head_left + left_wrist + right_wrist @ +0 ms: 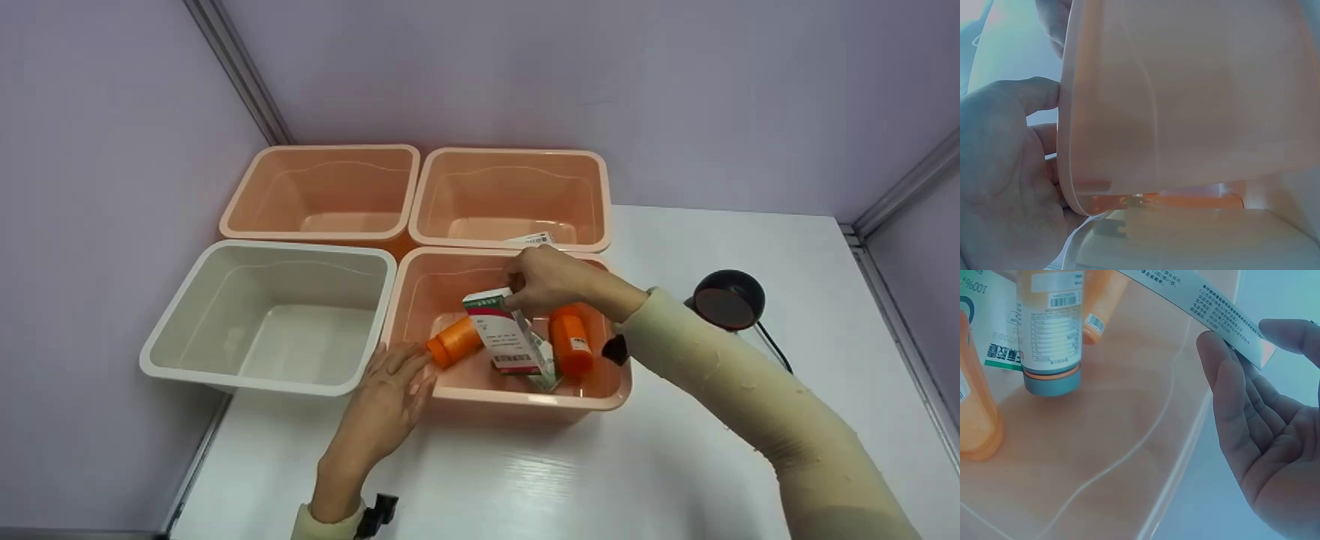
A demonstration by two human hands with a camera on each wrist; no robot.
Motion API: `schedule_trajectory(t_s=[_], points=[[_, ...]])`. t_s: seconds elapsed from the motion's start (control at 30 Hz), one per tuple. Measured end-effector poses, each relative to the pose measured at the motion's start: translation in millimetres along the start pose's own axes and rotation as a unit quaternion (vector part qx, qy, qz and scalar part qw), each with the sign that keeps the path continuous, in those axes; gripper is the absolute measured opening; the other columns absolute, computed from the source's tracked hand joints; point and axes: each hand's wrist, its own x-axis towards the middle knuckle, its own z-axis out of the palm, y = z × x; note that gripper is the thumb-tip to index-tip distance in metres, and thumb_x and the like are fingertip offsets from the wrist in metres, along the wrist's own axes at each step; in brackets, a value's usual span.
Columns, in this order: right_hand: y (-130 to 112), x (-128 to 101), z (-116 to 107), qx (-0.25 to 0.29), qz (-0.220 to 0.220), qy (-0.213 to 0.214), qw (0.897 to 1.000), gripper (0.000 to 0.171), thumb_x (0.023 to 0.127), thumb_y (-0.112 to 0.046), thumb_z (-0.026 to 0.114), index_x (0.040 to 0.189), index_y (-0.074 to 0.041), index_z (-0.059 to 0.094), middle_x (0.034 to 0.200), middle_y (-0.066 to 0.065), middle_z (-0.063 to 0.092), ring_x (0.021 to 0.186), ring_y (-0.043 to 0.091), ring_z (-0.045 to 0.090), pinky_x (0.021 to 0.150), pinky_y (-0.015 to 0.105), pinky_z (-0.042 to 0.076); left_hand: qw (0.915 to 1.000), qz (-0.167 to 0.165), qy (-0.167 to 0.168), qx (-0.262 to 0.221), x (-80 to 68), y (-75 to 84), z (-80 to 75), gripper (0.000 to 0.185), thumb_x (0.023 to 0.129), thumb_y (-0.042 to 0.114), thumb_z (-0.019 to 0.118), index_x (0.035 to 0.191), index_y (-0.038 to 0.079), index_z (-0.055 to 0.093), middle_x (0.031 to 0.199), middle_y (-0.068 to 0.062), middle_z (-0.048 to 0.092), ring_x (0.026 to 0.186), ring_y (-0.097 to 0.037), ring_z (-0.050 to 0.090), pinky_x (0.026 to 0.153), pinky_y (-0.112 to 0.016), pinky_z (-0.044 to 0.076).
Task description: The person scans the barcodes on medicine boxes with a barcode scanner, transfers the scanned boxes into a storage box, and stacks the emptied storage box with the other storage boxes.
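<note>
In the head view my right hand pinches the top corner of a white medicine box with a green and red stripe, tilted inside the front right peach bin. The right wrist view shows my right hand with finger and thumb on the box's edge. An orange bottle lies left of the box and another stands to its right. My left hand rests flat with straight fingers against the bin's front left corner. In the left wrist view its palm lies against the bin wall.
A white bin sits left of the front peach bin. Two more peach bins stand behind; a small box shows at the right one's front edge. A black scanner with a cable stands right of the bins. Walls close in on the left and behind.
</note>
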Motion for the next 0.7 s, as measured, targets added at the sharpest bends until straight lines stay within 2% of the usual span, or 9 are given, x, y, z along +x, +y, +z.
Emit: schedule_trajectory(t_s=[0.2,0.5,0.7], points=[[5,-4,-8,0.002,-0.010,0.021,1.000,0.020,0.078,-0.033,0.069,0.080,-0.013,0.066,0.068,0.000,0.062,0.061,0.014,0.054,0.054,0.022,0.045,0.9999,0.007,0.005,-0.005,0.1,-0.3,0.2,0.034,0.094,0.032,0.054,0.119,0.010,0.064,0.130,-0.003,0.058,0.129,-0.019,0.047,0.119,-0.042,0.021],[13,-13,-17,0.037,-0.012,0.037,0.999,0.022,0.080,-0.029,0.068,0.090,-0.009,0.066,0.078,0.004,0.065,0.068,0.016,0.056,0.060,0.024,0.048,1.0000,-0.003,-0.005,-0.007,-0.1,-0.2,-0.9,0.036,0.095,0.033,0.052,0.121,0.011,0.063,0.131,-0.004,0.057,0.130,-0.021,0.046,0.120,-0.042,0.021],[18,-20,-24,0.072,0.015,0.044,0.996,0.022,0.081,-0.031,0.070,0.092,-0.013,0.067,0.080,0.002,0.065,0.070,0.016,0.058,0.061,0.025,0.051,1.0000,0.003,0.001,-0.004,0.3,-0.8,-0.2,0.036,0.095,0.034,0.053,0.120,0.011,0.064,0.130,-0.004,0.058,0.129,-0.021,0.047,0.119,-0.043,0.022]])
